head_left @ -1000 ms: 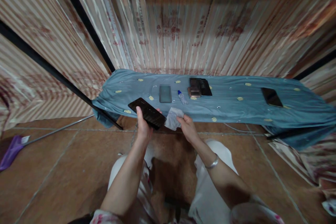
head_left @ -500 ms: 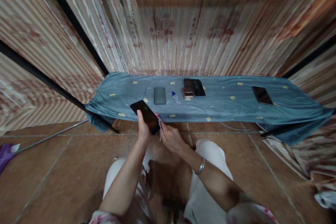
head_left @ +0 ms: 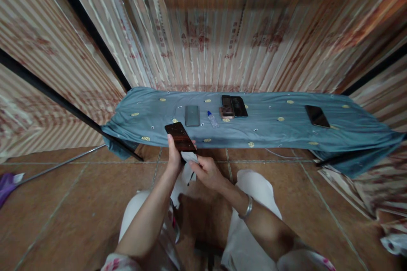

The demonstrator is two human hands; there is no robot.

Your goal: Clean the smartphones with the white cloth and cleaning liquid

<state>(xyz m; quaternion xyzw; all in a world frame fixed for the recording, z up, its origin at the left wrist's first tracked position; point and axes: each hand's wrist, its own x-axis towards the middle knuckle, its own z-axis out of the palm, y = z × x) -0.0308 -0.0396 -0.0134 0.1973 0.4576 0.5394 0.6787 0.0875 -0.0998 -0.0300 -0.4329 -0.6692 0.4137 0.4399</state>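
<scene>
My left hand (head_left: 174, 151) grips a black smartphone (head_left: 179, 136) by its sides, screen up, in front of the bench edge. Small light specks or droplets show on its dark glass. My right hand (head_left: 206, 171) is closed on a pale cloth (head_left: 190, 157), pressed at the phone's near end, with a loose corner hanging below. Beyond the phone, a clear phone case (head_left: 192, 115) lies on the bench. To its right is a small clear bottle (head_left: 213, 120) with a blue cap.
A blue patterned cloth (head_left: 267, 133) covers the bench. On it lie dark flat devices (head_left: 239, 106), a small pinkish item (head_left: 227, 113) and, far right, another phone (head_left: 317, 116). Black poles (head_left: 92, 34) slant at the sides. Striped curtains (head_left: 203, 29) hang behind.
My right hand has brought the cloth from the phone's right edge round to its near end, and more of the cloth shows. The phone has turned and shifted slightly right.
</scene>
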